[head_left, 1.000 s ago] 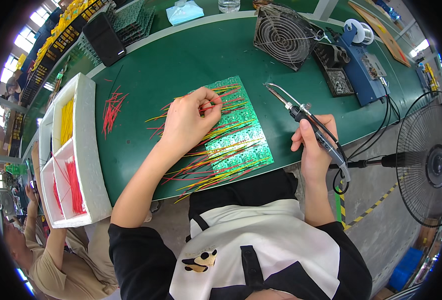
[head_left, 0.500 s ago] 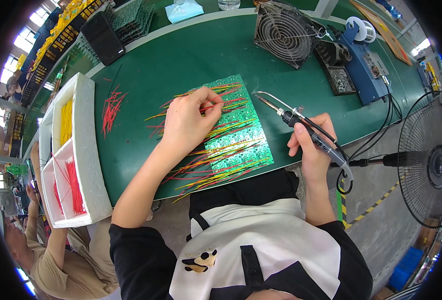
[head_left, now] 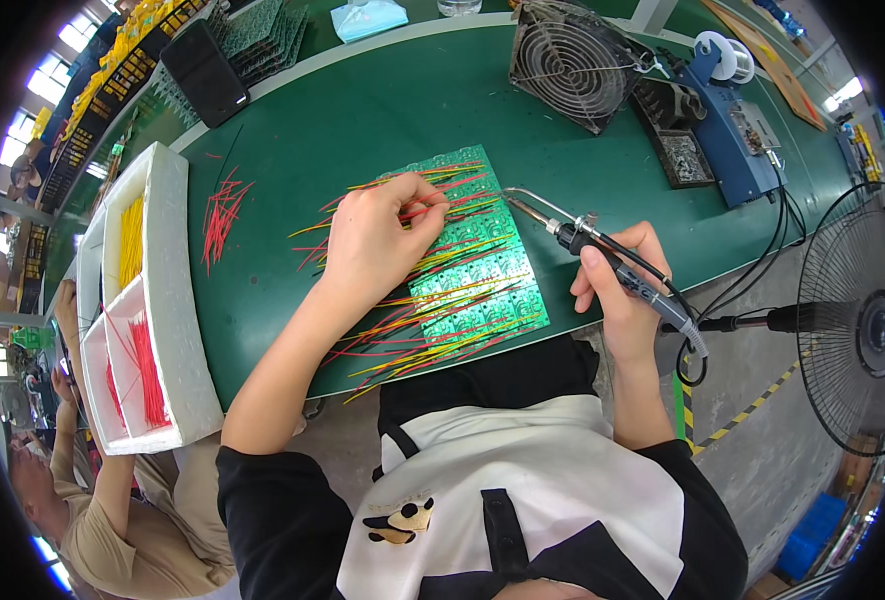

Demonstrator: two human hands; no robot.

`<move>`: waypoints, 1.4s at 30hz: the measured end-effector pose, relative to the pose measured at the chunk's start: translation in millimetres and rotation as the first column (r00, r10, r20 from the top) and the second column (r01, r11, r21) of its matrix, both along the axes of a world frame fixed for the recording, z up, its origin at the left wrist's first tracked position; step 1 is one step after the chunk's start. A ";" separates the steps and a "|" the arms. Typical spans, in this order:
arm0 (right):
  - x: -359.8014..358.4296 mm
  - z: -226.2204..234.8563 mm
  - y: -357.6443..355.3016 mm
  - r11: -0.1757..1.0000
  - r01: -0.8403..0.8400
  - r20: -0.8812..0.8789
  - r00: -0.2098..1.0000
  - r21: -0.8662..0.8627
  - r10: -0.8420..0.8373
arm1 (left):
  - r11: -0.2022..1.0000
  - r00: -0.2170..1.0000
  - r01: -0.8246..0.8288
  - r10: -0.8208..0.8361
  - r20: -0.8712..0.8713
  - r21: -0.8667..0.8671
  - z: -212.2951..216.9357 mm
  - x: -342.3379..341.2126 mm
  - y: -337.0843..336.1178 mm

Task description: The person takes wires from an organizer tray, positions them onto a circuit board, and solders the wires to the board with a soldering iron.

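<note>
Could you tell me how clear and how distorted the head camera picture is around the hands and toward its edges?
Head view: sharp at the centre, where the left hand rests on the circuit board and the right hand holds the soldering iron; light is even, shadows soft; the table edge bends, and the windows glare.

The wire ends pinched at the board [head_left: 473, 265] are hidden under the left hand [head_left: 373, 240]; the fan [head_left: 858, 320] is cut off by the rim.

Left hand [head_left: 371, 240] presses wires on the green circuit board [head_left: 473, 262]; right hand [head_left: 623, 290] grips a soldering iron [head_left: 603, 258].
</note>
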State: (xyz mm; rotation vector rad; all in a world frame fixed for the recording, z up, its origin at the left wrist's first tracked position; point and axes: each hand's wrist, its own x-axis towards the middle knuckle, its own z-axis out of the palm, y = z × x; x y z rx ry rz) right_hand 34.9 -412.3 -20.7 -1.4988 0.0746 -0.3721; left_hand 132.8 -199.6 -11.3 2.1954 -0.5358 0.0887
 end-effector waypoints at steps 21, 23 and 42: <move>1.8 -5.3 -3.7 0.994 0.037 0.066 0.997 0.102 -0.044 | 1.000 0.999 0.007 -0.007 0.034 0.024 -2.3 0.6 1.4; 1.7 -5.5 -3.6 0.994 0.041 0.072 0.996 0.100 -0.048 | 1.000 0.999 0.005 -0.005 0.047 0.017 -2.3 0.3 1.3; -6.8 -0.1 -13.9 0.972 0.196 0.103 0.972 0.126 -0.210 | 1.000 0.971 0.019 -0.021 0.239 0.013 27.3 2.6 12.1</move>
